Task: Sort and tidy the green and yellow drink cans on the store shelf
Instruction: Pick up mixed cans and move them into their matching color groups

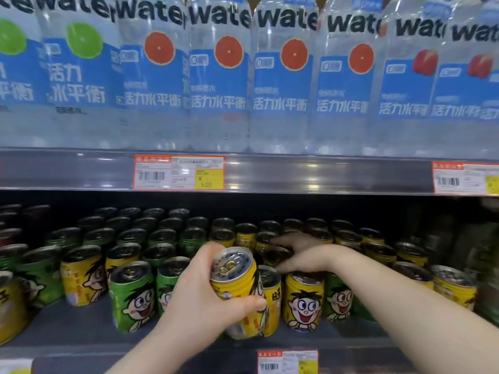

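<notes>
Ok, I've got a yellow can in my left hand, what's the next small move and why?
Probably set the yellow can down among the yellow ones at right, since your left hand holds it tilted and your right hand is reaching into that group.

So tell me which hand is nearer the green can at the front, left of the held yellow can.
Left. The left hand, gripping the tilted yellow can, sits just right of that green can. The right hand reaches into the rows behind, farther right.

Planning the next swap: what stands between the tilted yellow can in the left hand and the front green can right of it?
One upright yellow can, seen in the head view.
</notes>
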`<state>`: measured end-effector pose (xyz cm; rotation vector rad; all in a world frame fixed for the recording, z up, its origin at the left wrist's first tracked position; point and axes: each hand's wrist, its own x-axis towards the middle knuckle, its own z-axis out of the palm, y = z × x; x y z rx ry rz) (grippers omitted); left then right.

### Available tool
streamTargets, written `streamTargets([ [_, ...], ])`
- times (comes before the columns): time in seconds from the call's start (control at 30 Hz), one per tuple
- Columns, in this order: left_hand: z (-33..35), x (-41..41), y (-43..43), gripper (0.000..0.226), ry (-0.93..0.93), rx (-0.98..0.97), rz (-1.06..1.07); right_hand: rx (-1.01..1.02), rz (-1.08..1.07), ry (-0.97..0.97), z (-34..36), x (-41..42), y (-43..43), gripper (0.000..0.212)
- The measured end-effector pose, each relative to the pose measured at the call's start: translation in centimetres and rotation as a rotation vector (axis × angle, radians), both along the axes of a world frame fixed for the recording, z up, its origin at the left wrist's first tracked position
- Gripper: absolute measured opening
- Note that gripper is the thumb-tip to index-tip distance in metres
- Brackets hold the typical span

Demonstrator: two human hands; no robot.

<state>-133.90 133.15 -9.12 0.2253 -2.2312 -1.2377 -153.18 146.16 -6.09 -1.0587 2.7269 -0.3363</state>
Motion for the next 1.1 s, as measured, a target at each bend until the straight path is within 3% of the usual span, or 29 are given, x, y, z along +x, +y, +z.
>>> streamTargets([
  [0.07,0.0,-0.5,0.6,0.065,-0.002,-0.005,-0.028,-0.046,-0.040,0.101,1.0,0.6,2.1,0.065],
  [0.2,-0.3,-1.7,2.0,0.069,0.002,-0.007,-0.077,0.197,-0.113,0.165,1.0,1.1,6.7,0.080],
  [0.33,-0.2,-2.9,3.8,0.065,-0.008,-0.028,-0.152,0.169,-0.051,0.128,-0.3,0.8,8.5,0.088],
  [0.53,-0.4,-4.7,5.8,0.065,-0.024,-0.043,-0.204,0.232,-0.128,0.349,-2.2,-0.1,8.7,0.092],
  [0.63,-0.4,-5.5,6.9,0.066,-0.035,-0.062,-0.208,0.043,-0.141,0.356,-3.4,-0.4,8.8,0.084],
  [0.77,-0.4,-7.0,8.6,0.069,-0.065,-0.147,-0.216,-0.445,-0.182,0.206,-1.8,-0.4,9.9,0.080],
  [0.83,-0.2,-7.9,9.4,0.074,-0.077,-0.267,-0.161,-0.592,-0.209,0.207,-0.1,-0.6,11.0,0.081],
  [1.0,0.6,-10.0,11.6,0.081,-0.239,-0.574,-0.025,-0.626,-0.254,0.165,2.1,-0.6,14.9,0.093],
  [1.1,-0.2,-12.2,12.4,0.088,-0.337,-0.767,0.019,-0.549,-0.250,0.226,1.9,-0.2,16.8,0.088],
])
